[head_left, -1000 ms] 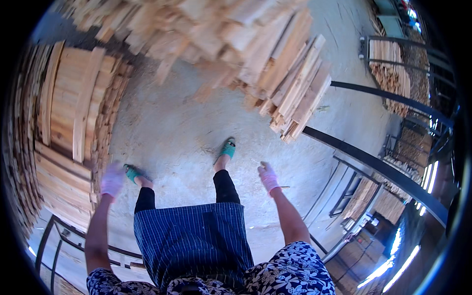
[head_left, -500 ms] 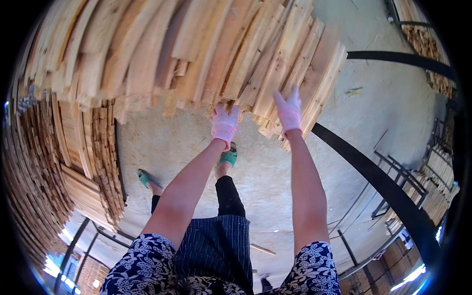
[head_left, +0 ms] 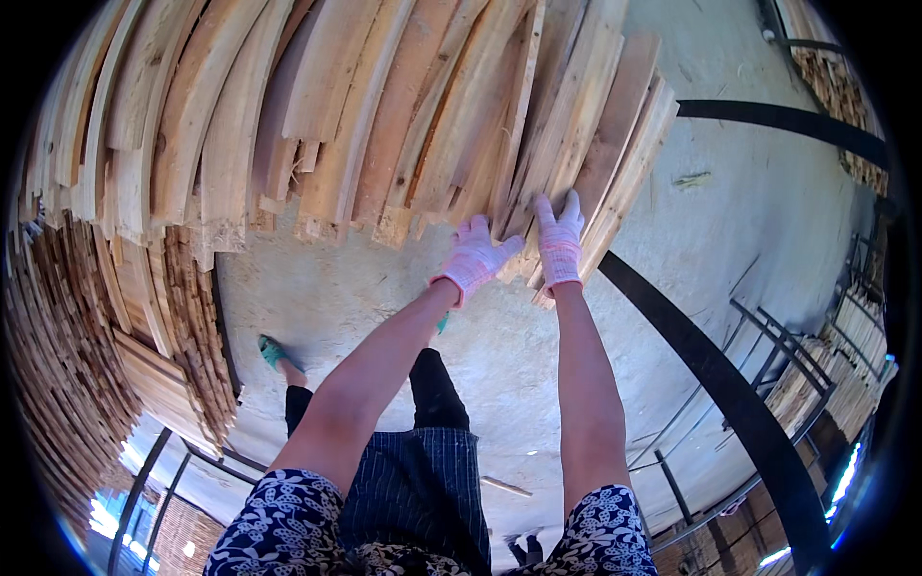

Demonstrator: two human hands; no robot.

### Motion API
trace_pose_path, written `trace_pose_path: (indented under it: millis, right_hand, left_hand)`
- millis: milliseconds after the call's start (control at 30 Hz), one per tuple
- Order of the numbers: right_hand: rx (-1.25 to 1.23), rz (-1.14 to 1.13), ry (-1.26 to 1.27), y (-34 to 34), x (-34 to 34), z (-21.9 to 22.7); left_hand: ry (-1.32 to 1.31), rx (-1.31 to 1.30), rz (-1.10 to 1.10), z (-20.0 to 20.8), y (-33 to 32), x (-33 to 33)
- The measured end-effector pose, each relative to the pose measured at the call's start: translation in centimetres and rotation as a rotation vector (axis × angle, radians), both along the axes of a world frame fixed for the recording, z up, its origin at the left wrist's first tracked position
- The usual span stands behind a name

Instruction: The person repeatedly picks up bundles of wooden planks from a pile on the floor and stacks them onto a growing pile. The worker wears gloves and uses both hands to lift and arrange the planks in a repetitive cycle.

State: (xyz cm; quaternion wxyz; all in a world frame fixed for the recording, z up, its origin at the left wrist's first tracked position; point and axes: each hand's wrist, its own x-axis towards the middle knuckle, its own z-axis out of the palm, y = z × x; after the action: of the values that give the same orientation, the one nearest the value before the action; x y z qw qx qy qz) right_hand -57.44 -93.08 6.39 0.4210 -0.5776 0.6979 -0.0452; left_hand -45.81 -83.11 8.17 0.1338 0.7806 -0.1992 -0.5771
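Note:
A thick layer of long pale wooden boards (head_left: pixel 317 86) fills the upper part of the view, with their uneven near ends toward me. My left hand (head_left: pixel 477 257), in a pale pink knit glove, touches the near board ends with its fingers spread and its thumb pointing right. Just to its right, my right hand (head_left: pixel 559 242), gloved alike, lies on the rightmost boards (head_left: pixel 615 163) with fingers extended. Between the hands and above them, a narrow board (head_left: pixel 519 115) leans on its edge among the others. The undersides of the fingers are hidden.
Stacked boards (head_left: pixel 67 326) rise at the left. A black curved metal bar (head_left: pixel 711 370) runs along the right, with another bar (head_left: pixel 778 117) farther off. Metal frames (head_left: pixel 783 350) and more wood stand at the far right. A stick (head_left: pixel 506 487) lies on the concrete floor (head_left: pixel 327 288).
My left hand has shifted right along the board ends, its thumb now stretched toward my right hand. The right hand has come slightly nearer to me. The narrow board now shows tilted on edge.

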Motion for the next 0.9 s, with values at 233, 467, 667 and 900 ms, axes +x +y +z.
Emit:
trace_pose_path:
  millis: [233, 467, 667, 900]
  right_hand:
    - [0.061, -0.139, 0.14, -1.0, 2.6, 0.8]
    - [0.243, -0.337, -0.337, -2.0, 0.0, -2.6]
    - [0.362, -0.504, -0.712, -0.3, -2.6, -4.3]
    - [0.535, -0.45, -0.756, 12.7, -3.5, 2.5]
  left_hand:
    - [0.168, -0.142, 0.177, -2.5, 0.2, 1.0]
    - [0.575, -0.389, 0.416, -5.1, 2.8, 3.0]
    - [0.597, -0.34, 0.259, -1.4, 1.9, 2.8]
    - [0.46, -0.432, 0.226, -1.1, 16.4, 1.6]
